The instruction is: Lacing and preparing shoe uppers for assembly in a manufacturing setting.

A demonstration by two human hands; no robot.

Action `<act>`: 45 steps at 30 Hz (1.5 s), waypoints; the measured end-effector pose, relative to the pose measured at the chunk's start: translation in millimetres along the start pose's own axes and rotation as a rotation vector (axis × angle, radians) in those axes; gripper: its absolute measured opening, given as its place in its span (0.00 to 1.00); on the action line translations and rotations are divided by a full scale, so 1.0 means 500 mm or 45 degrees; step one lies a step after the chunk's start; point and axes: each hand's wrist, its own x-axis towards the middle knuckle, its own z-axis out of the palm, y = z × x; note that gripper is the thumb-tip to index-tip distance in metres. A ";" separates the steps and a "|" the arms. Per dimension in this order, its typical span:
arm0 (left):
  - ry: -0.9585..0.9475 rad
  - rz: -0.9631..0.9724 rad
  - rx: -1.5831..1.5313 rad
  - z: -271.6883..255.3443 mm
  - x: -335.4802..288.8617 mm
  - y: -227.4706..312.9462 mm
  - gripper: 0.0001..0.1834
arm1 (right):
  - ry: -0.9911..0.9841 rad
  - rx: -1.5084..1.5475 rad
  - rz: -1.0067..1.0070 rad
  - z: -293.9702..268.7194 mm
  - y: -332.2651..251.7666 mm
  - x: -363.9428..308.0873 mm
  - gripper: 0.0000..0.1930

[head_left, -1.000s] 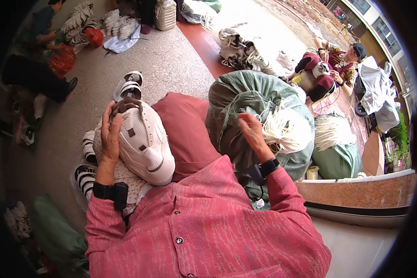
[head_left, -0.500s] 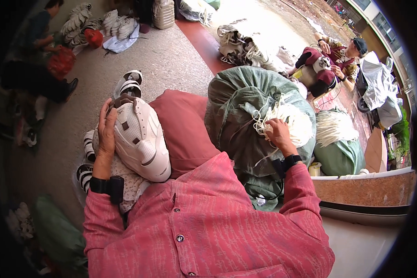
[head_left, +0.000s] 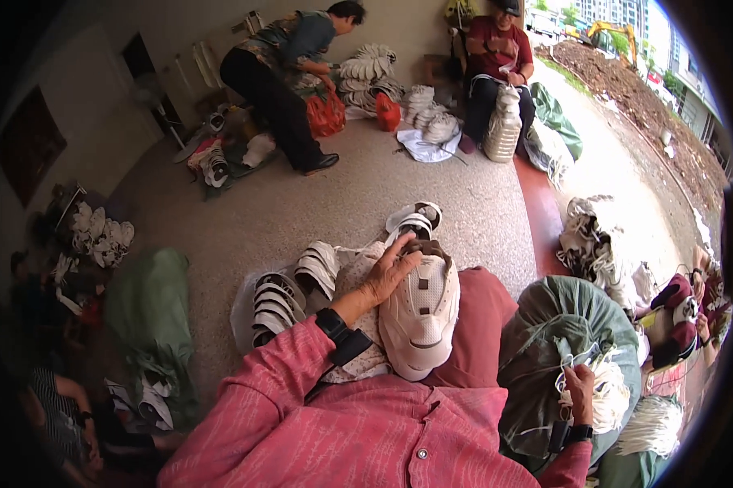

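Observation:
A white shoe upper [head_left: 419,321] with perforated panels and a brown tongue lies across my lap, its toe pointing toward me. My left hand [head_left: 391,276] grips its side near the collar, with the fingers over the opening. To the right, a bundle of white shoelaces [head_left: 610,390] rests on top of a dark green sack [head_left: 570,317]. My right hand [head_left: 580,389] is at the bundle's left edge, with its fingers pinched together on a loose shoelace. Stacked shoe uppers [head_left: 277,313] stand on the floor beyond my left forearm.
More shoe uppers [head_left: 415,220] stand ahead of my knees. A green sack [head_left: 148,313] lies at left. One person [head_left: 281,69] bends at the back wall, another [head_left: 497,57] sits beside stacked uppers. More laces [head_left: 651,427] lie on a sack at lower right.
The view has swung left, so everything sits farther right in the picture. My left hand stays on the shoe upper. My right hand remains at the laces, its fingers now drawn together at the edge.

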 end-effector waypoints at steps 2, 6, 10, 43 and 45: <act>-0.046 -0.025 0.057 -0.011 0.013 -0.011 0.37 | 0.047 0.217 -0.088 -0.025 -0.044 0.001 0.10; 0.208 0.298 0.886 -0.009 0.018 0.069 0.37 | 0.451 0.424 -0.436 -0.103 -0.152 -0.004 0.10; 0.162 0.776 1.006 0.037 0.017 0.169 0.35 | 1.018 0.440 -0.467 -0.157 -0.263 -0.034 0.12; -1.064 -0.130 -0.417 0.056 -0.119 0.351 0.15 | -0.368 -0.177 -0.692 0.235 -0.251 -0.145 0.28; -0.849 -0.120 -0.415 0.013 -0.127 0.359 0.16 | -0.245 -0.033 -0.588 0.208 -0.278 -0.148 0.22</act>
